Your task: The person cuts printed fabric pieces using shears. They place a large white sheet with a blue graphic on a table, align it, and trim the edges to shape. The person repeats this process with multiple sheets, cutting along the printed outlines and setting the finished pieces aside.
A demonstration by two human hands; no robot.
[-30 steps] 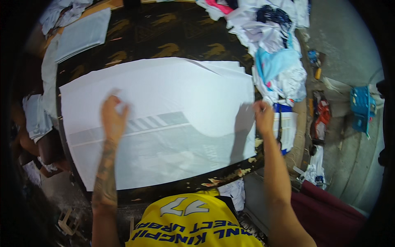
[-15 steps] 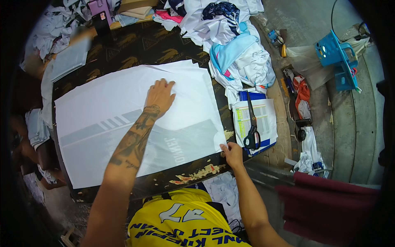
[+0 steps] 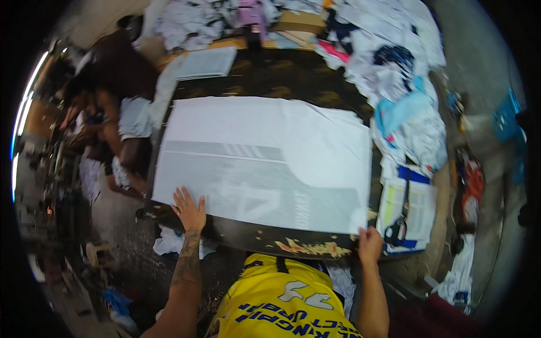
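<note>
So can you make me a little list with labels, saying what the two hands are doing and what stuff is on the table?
left hand: flat, fingers spread, on the near left corner of the white sheet
right hand: gripping the sheet's near right corner
sheet: big, white with grey stripes, lying spread flat
table: dark top, chipped near edge
scissors: black handles, lying on papers to the right
cloth pile: white, blue and pink, far right
other person: at the left, beside the table
</note>
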